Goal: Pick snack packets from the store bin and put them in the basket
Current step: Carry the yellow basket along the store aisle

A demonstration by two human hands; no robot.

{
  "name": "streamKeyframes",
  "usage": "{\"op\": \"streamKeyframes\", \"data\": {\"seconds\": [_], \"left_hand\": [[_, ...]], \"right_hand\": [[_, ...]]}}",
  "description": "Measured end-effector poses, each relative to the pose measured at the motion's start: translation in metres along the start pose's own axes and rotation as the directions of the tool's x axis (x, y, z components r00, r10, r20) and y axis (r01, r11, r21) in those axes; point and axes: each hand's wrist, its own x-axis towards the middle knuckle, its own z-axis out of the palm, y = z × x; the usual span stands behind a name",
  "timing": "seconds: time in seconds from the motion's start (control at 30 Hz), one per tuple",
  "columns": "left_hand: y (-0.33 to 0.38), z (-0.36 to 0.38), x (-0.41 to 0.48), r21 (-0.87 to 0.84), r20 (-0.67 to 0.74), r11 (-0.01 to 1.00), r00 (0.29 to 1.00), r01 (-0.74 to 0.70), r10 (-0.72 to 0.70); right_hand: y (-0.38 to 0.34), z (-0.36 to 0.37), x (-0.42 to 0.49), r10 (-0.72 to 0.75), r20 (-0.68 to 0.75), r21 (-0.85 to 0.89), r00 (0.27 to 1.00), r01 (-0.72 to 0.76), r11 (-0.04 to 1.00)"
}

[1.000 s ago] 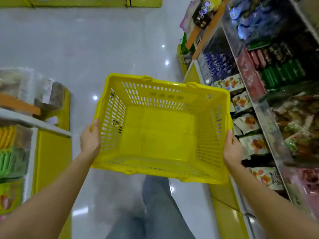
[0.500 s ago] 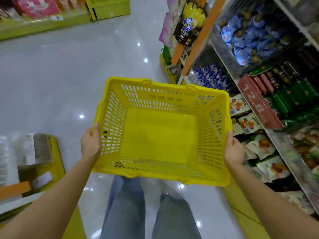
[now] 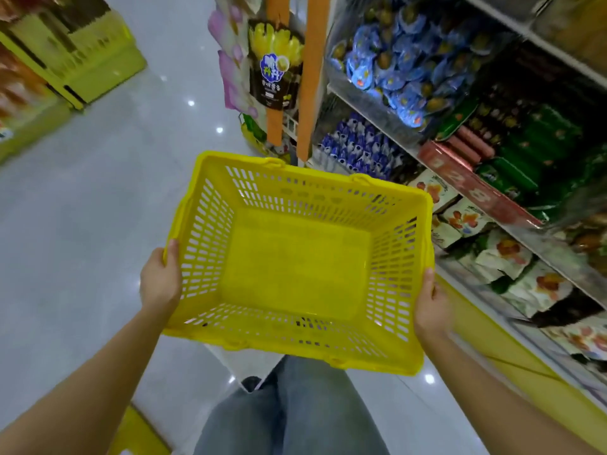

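The basket [image 3: 312, 195] is in the middle, up over the floor [image 3: 82, 241]. The left hand [image 3: 160, 284] holds its left edge. The right hand [image 3: 430, 307] holds its right edge. The shelves [image 3: 368, 110] stand just right of the basket, with snack packets [image 3: 502, 257] lying on them.

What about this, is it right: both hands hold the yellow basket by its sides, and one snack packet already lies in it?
Not quite. The head view shows the basket empty: no packet lies in it. The rest holds: the left hand and the right hand hold it by its sides.
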Motion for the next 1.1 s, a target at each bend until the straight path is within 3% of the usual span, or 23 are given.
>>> {"op": "streamKeyframes", "data": {"seconds": [0.3,0.57,0.83,1.1], "left_hand": [[0.043,0.038,0.07,0.049,0.109,0.984,0.98,-0.171,0.165],[0.054,0.061,0.146,0.051,0.227,0.969,0.947,-0.243,0.226],[0.017,0.094,0.232,0.041,0.296,0.964,0.925,-0.263,0.24],[-0.048,0.178,0.287,0.018,0.295,0.966,0.925,-0.257,0.241]], "right_hand": [[-0.005,0.016,0.015,0.099,-0.087,0.009,0.991,-0.098,0.995],[-0.016,0.072,0.0,0.186,-0.204,0.068,0.961,-0.176,0.982],[-0.017,0.159,-0.001,0.241,-0.263,0.077,0.934,-0.229,0.97],[0.027,0.247,0.043,0.22,-0.301,0.039,0.928,-0.219,0.975]]}}
